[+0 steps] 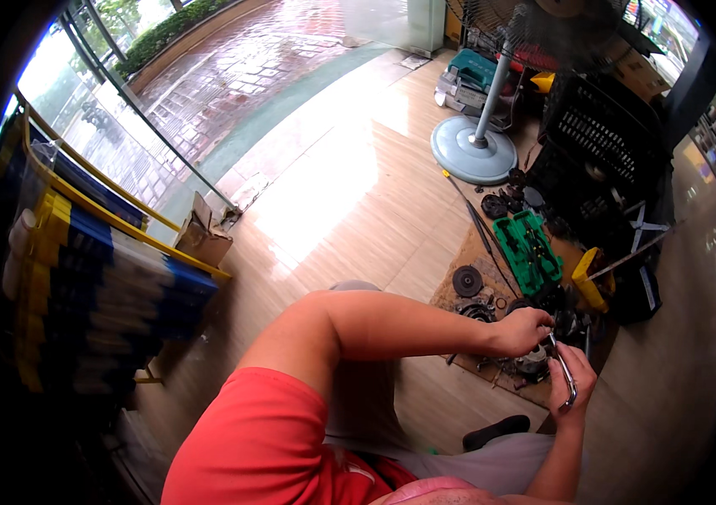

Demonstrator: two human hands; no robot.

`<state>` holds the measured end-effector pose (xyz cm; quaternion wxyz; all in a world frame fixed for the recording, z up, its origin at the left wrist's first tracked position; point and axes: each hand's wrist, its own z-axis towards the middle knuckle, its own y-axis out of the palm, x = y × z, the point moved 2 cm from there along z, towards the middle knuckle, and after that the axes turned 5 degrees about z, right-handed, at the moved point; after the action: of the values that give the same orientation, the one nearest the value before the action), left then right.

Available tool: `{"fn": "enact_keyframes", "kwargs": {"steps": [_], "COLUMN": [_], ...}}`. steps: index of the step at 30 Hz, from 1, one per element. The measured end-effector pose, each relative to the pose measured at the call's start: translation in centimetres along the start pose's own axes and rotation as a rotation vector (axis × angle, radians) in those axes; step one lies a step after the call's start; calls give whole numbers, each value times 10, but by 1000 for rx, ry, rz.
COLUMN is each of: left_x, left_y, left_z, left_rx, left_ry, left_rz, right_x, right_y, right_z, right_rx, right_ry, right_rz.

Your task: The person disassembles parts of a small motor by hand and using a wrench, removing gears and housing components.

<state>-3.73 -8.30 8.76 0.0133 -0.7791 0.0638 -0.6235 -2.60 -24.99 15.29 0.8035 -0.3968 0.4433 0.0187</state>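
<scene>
Left hand [523, 331] closes over the top of a metal tool [563, 370]; right hand [572, 383] grips its lower end, just above the machine part [533, 362] on the brown mat [459, 295]. A green tool case [528, 251] lies beyond, near the fan base [473, 150].

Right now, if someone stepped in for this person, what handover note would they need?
Left hand: closed on the top end of a metal wrench, over the dark machine part on the cardboard mat.
Right hand: grips the wrench's lower end.
Nearby: green tool case open, a black disc and loose parts on the mat, fan base beyond.
Done: parts lie removed.
Left: wrench work is unfinished, by the look of it.
</scene>
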Motion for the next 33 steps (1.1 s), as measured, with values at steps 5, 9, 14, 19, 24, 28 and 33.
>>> {"fn": "enact_keyframes", "kwargs": {"steps": [5,9,14,19,24,28,33], "left_x": [-10,-9,-9,-12,-10,-15,-14], "left_y": [10,17,22,28,29,34,33], "left_z": [14,16,17,16,16,16,18], "left_rx": [113,126,92,78,44,35,43], "left_ry": [172,178,209,220,219,231,239], "left_rz": [242,302,375,386,381,388,384], "right_x": [3,9,12,10,6,7,9], "right_y": [-1,-5,-7,-9,-9,-5,-5], "right_z": [0,-2,-7,-9,-7,-6,-4], "right_rx": [43,69,91,110,82,71,44], "right_ry": [57,110,215,218,77,54,56], "right_rz": [37,48,105,118,26,0,-15]}}
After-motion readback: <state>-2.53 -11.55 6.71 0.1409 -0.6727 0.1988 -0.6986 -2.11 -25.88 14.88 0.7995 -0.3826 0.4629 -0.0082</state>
